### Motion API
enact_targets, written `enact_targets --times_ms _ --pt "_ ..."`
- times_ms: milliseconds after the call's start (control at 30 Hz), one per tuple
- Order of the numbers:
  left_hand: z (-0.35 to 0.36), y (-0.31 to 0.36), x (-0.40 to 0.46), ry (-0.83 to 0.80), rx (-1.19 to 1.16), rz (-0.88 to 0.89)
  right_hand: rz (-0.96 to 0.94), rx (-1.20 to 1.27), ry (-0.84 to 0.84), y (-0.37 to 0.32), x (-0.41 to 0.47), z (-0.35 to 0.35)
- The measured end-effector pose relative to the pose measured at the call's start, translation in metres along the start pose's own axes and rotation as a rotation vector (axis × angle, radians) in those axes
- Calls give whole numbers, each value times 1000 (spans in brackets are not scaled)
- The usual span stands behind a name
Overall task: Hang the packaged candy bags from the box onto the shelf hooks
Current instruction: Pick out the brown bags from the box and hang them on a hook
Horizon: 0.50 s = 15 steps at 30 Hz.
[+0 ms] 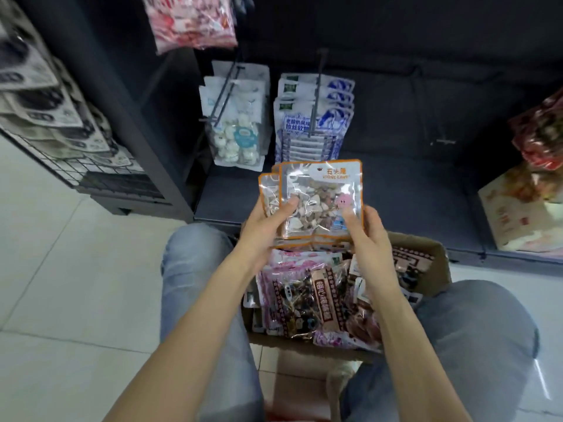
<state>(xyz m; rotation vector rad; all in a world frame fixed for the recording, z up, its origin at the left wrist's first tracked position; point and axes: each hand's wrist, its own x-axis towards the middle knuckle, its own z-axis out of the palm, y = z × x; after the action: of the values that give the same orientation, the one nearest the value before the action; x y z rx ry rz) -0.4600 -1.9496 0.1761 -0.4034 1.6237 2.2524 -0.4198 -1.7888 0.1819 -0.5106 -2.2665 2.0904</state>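
Above an open cardboard box (426, 254), both hands hold up a small stack of orange-edged candy bags (323, 199) with clear windows showing pale and brown pieces. The left hand (268, 226) grips the stack's left side, thumb curled over the front bag. The right hand (368, 236) grips the lower right corner, thumb pressed on the front and fingers wrapped behind. The stack stands upright, facing the camera.

Below the hands, the box sits on the floor between the person's knees in blue jeans (198, 287) and is filled with more packaged sweets (307, 300) in pink, brown and black wrappers.

Behind the stack is a dark shelf unit (426, 117). On its hooks hang white bags of round white candies (237, 129) and, just to their right, blue-and-white bags (313, 117). Pink bags (192, 22) hang higher up.
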Motion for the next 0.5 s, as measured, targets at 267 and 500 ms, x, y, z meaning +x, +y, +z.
enact_targets --times_ms 267,500 --pt "-1 24 1 180 146 285 -296 -256 21 -35 29 22" --pt "-8 103 12 354 353 685 -576 -85 -3 -113 55 55"
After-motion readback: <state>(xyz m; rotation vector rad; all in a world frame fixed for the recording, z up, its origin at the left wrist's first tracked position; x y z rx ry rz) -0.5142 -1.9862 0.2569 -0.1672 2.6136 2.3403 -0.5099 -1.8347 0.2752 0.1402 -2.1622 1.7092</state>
